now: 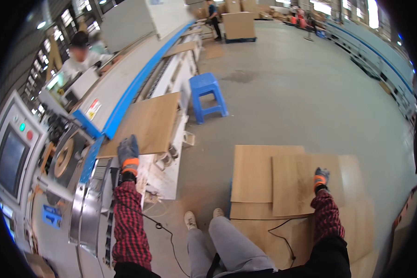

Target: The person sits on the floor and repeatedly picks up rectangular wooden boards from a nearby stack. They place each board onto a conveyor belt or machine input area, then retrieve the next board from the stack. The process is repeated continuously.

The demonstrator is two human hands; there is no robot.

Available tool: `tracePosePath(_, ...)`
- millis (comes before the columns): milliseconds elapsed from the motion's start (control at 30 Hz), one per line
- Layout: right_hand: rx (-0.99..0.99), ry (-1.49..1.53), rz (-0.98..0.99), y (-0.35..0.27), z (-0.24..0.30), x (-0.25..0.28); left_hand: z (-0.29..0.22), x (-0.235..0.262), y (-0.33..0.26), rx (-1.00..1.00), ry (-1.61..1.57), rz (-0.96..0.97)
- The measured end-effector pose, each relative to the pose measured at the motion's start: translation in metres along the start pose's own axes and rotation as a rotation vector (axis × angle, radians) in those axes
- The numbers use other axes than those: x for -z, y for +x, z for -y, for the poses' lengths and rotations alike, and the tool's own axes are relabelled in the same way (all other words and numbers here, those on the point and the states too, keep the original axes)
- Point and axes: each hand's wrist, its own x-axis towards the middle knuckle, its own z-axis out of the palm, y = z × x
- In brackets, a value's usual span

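My left hand (128, 149), in a grey glove with an orange cuff, lies on the near end of a wood-grain board (148, 123). Its fingers are stretched out flat, pointing away from me. That board rests on the bed of a long machine, its left side by the blue-edged housing (125, 109). Out to the right, my right hand (321, 177), gloved alike, touches the upper wood-grain panels (292, 185) of a stack. Its fingers look bent, but whether they grip a panel edge is too small to make out.
A control panel (14, 153) with a screen stands at the left. Beyond the machine bed is a blue stool (206, 92). One person (78, 60) is behind the machine; another (213, 21) stands by large cartons (238, 25). A black cable (160, 225) hangs near my legs.
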Motion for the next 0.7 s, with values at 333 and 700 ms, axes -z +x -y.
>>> tracePosePath(333, -0.116, -0.231, 0.23, 0.067, -0.155, 0.081, -0.35, -0.108, -0.342, 0.54, -1.669, 0.764)
tracePosePath(700, -0.248, 0.082, 0.545, 0.076, -0.145, 0.052, -0.403, -0.085, -0.334, 0.569, -1.147, 1.074)
